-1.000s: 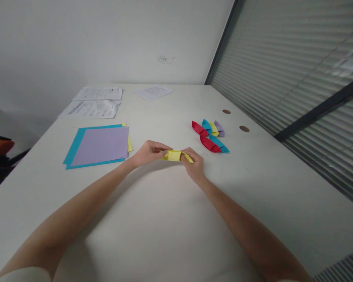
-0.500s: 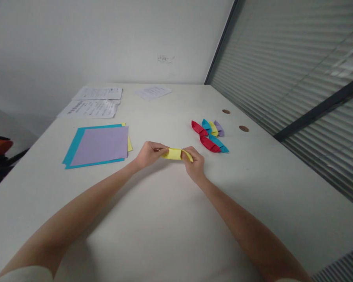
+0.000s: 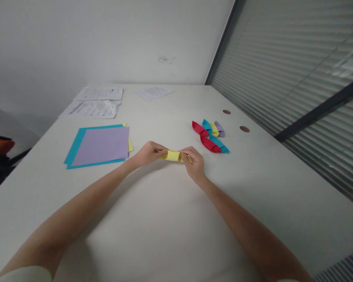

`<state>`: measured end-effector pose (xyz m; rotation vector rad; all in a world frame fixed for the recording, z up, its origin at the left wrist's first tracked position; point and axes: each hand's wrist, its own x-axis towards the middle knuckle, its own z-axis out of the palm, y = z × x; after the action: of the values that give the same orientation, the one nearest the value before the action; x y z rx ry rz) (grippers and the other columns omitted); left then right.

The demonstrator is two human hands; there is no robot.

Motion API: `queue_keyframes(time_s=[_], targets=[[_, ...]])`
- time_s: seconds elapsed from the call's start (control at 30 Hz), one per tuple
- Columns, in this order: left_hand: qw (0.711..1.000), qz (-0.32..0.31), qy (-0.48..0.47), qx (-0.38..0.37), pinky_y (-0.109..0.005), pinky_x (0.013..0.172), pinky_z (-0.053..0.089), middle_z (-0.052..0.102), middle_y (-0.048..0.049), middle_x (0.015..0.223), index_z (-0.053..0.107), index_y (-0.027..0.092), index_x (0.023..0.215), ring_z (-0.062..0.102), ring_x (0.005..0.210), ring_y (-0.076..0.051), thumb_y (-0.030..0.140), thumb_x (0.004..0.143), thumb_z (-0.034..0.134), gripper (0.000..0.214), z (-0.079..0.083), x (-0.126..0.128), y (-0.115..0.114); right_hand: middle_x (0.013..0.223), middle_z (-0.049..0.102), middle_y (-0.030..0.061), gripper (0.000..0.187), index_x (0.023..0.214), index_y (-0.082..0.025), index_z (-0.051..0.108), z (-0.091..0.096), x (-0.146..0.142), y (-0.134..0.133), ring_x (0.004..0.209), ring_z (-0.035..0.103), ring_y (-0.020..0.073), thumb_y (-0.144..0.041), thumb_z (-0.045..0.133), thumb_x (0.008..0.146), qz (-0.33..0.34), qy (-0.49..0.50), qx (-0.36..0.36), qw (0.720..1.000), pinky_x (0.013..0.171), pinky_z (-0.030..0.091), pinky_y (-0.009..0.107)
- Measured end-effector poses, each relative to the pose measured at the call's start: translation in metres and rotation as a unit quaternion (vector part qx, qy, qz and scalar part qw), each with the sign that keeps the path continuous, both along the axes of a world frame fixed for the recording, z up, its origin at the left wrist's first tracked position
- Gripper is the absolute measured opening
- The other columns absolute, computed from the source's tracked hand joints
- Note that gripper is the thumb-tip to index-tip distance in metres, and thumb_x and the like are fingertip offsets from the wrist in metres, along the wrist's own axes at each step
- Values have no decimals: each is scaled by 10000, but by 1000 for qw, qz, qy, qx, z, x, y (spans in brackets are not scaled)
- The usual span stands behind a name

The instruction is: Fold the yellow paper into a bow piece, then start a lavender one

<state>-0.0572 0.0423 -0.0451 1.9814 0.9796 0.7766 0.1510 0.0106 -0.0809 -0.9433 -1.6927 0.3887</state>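
A folded yellow paper strip [image 3: 173, 155] rests low over the white table [image 3: 164, 219], gripped at both ends. My left hand [image 3: 147, 153] pinches its left end with the fingers curled. My right hand [image 3: 194, 162] pinches its right end, thumb on top. Several finished folded paper pieces [image 3: 210, 135] in red, blue, yellow and purple lie just beyond my right hand.
A stack of flat sheets [image 3: 101, 145], purple over blue and yellow, lies to the left. Printed white papers [image 3: 91, 109] sit at the far left of the table, another sheet [image 3: 153, 92] at the back. Two round holes [image 3: 244, 129] mark the table near the blinds.
Both hands stay on the yellow strip. The right end of the strip has been pressed flatter under my right fingers, and my left fingers have curled tighter on the left end.
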Motion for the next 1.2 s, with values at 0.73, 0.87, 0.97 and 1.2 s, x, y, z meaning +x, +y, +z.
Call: queue_keyframes(time_s=[0.73, 0.87, 0.97, 1.2], targets=[[990, 69, -119, -15, -297, 780, 531, 750, -100, 934, 756, 129, 917, 680, 841, -199, 272, 736, 654, 252, -8, 13, -5, 777, 653, 18, 118, 821, -211, 674, -5, -5, -2, 718, 602, 166, -177, 561, 820, -21, 46, -31, 998, 655, 473, 288], [996, 34, -80, 26, -266, 704, 503, 751, -96, 889, 766, 139, 899, 672, 788, -184, 265, 765, 645, 220, -2, 8, -6, 773, 660, 23, 118, 821, -214, 676, -3, -3, -3, 717, 600, 170, -189, 561, 823, -12, 21, -25, 999, 659, 469, 294], [997, 3, -48, 57, -262, 713, 496, 753, -89, 873, 771, 150, 896, 670, 779, -177, 258, 797, 621, 210, 4, 5, -6, 766, 656, 25, 124, 821, -213, 674, -2, -1, -3, 713, 601, 168, -192, 553, 838, -2, 6, -17, 1000, 657, 467, 292], [998, -2, -55, 5, -240, 678, 502, 755, -79, 842, 780, 121, 861, 672, 757, -175, 238, 784, 584, 241, 6, 4, -6, 748, 643, 33, 158, 816, -202, 662, -3, -2, -2, 683, 592, 161, -259, 530, 881, 11, 9, 4, 1000, 623, 456, 284]])
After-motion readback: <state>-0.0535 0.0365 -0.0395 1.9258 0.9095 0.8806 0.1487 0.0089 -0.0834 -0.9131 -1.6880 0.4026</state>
